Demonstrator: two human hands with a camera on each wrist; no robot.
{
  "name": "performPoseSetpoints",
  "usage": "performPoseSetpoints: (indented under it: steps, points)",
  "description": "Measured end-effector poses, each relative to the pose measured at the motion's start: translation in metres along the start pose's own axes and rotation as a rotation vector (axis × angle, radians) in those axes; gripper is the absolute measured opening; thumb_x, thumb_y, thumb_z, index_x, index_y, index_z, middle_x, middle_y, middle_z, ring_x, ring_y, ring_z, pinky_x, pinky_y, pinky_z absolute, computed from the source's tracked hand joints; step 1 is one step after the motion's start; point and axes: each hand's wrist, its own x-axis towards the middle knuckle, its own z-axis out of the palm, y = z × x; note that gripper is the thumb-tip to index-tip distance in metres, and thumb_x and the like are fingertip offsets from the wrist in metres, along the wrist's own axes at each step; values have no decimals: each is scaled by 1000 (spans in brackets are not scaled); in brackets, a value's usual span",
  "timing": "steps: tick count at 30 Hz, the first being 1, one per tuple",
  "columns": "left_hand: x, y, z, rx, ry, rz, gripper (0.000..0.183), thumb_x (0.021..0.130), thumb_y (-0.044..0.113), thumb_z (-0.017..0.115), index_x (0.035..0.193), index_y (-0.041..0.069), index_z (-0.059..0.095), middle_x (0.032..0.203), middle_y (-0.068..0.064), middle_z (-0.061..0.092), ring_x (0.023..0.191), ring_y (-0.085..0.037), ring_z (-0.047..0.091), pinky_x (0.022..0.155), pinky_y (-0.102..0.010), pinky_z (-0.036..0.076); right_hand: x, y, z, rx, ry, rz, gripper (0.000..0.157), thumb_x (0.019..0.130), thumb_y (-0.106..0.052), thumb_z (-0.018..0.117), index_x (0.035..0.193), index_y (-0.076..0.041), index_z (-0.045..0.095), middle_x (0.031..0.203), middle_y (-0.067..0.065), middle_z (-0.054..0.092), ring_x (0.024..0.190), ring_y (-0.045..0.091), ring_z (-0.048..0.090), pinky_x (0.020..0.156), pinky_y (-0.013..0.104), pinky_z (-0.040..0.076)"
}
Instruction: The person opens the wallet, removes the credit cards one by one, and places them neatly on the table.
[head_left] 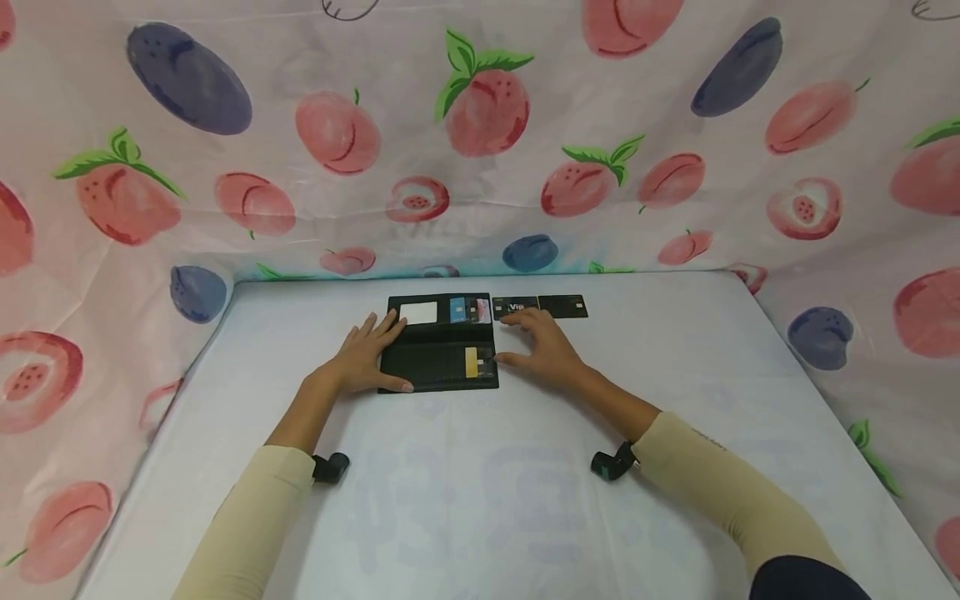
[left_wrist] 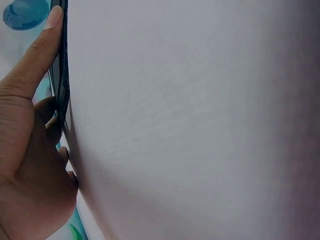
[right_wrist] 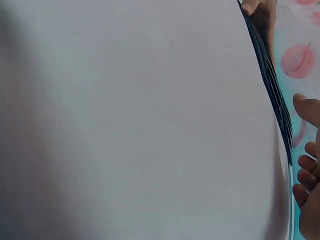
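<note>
An open black wallet lies flat on the white table, with its fold running left to right. Its upper half shows a white window and a blue card among others; in the lower half sits a yellow-and-black card. My left hand rests on the wallet's left edge, fingers spread and thumb on the lower corner. To the right, my right hand has its fingertips over a black VIP card and its thumb at the wallet's right edge. In the right wrist view its fingers are loosely bent.
Another black card lies right of the VIP card, end to end with it. Fruit-printed cloth hangs behind the table and along both sides. Small black cameras are worn at both wrists.
</note>
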Motion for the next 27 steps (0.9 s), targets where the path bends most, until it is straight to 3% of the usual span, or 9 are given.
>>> performPoseSetpoints:
  steps: [10, 15, 22, 27]
  points:
    - [0, 1, 0, 2, -3, -6, 122, 79, 50, 91, 168, 6, 19, 175, -18, 3, 158, -48, -5, 125, -63, -3, -1, -5, 10, -5, -26, -28, 69, 85, -40, 90, 142, -9, 65, 144, 9, 58, 129, 28, 51, 102, 48, 48]
    - [0, 2, 0, 3, -3, -5, 122, 79, 50, 91, 168, 6, 20, 175, -19, 4, 158, -48, -5, 125, -64, -3, 0, -9, 15, -16, -23, -64, 68, 85, -40, 90, 140, -9, 66, 141, 9, 60, 131, 29, 51, 107, 50, 45]
    - [1, 1, 0, 2, -4, -5, 122, 79, 50, 91, 168, 6, 20, 175, -18, 4, 158, -48, -5, 125, -64, -3, 0, -16, 22, -1, -46, -86, 63, 86, -39, 89, 137, -8, 68, 138, 8, 60, 123, 27, 52, 100, 48, 47]
    - [1, 1, 0, 1, -4, -4, 122, 80, 50, 91, 168, 6, 19, 175, -18, 3, 158, -48, -5, 125, -64, -3, 1, -19, 25, -15, -46, -116, 62, 85, -37, 91, 135, -8, 70, 135, 10, 61, 127, 29, 51, 105, 50, 46]
